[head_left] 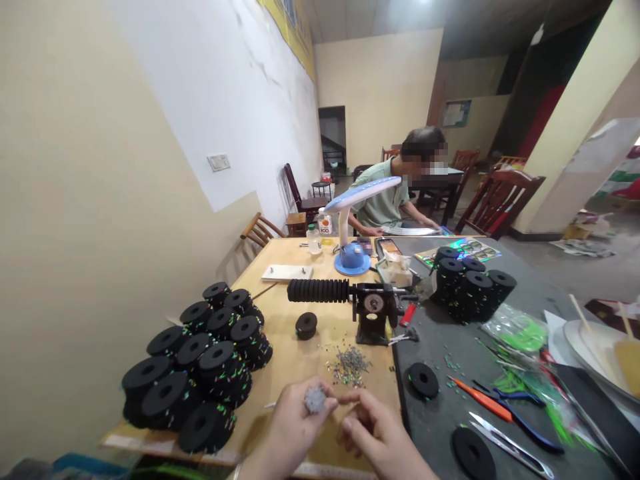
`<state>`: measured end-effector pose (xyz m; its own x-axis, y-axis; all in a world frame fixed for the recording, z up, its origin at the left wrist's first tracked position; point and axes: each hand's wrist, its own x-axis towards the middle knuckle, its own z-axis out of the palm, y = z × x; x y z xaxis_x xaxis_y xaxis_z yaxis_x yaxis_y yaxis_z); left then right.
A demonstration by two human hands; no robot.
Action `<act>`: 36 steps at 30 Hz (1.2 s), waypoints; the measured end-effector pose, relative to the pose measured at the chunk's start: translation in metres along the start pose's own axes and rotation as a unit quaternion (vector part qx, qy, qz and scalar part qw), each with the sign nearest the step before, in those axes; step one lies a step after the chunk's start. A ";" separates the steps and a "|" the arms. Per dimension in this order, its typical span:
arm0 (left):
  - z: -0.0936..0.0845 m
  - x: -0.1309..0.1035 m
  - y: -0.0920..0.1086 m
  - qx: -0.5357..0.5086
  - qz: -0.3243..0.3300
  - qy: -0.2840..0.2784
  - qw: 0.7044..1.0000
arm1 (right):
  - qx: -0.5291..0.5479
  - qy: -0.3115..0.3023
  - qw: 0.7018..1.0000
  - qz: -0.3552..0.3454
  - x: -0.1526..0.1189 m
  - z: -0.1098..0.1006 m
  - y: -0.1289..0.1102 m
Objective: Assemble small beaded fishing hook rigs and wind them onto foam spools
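My left hand (297,415) is closed, palm up, around a clump of small grey pieces (315,399), too fine to name exactly. Close beside it, my right hand (373,425) has its index finger stretched to the left fingertips, the thumb apart from it and the other fingers curled. No object shows in the right hand. Just beyond both hands lies a loose pile of similar small grey pieces (351,365), with some coloured bits among them. Behind the pile stands a black winding machine (374,313), its shaft carrying a row of black foam discs (319,291).
Stacks of black foam spools (200,373) with coloured bits stand left; more (473,283) stand back right. A single spool (306,326) lies near the machine. Orange-handled tool (483,399), pliers (530,420) and scissors-like snips (510,445) lie right. Beyond the blue lamp (353,259) sits a person (380,190).
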<state>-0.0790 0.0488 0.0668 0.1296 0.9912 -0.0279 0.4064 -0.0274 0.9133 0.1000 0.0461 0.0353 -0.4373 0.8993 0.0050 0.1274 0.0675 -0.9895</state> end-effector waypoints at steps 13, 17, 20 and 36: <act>-0.030 0.057 -0.046 0.251 -0.031 0.032 0.967 | 0.245 0.169 0.943 0.147 -0.003 -0.001 0.055; -0.024 0.046 -0.028 0.246 0.013 0.051 0.968 | 0.277 0.194 0.930 0.143 -0.010 0.005 0.062; 0.001 0.024 -0.016 0.103 0.058 0.056 0.991 | 0.321 0.201 0.917 0.126 -0.016 0.008 0.059; 0.106 -0.021 -0.053 -0.478 -0.236 -0.102 0.839 | 0.397 0.128 0.896 0.151 -0.047 0.021 0.076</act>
<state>-0.0078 0.0154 -0.0244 0.3504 0.8163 -0.4591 -0.4440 0.5764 0.6860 0.1111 -0.0003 -0.0430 -0.2585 0.9016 -0.3469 -0.5123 -0.4324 -0.7420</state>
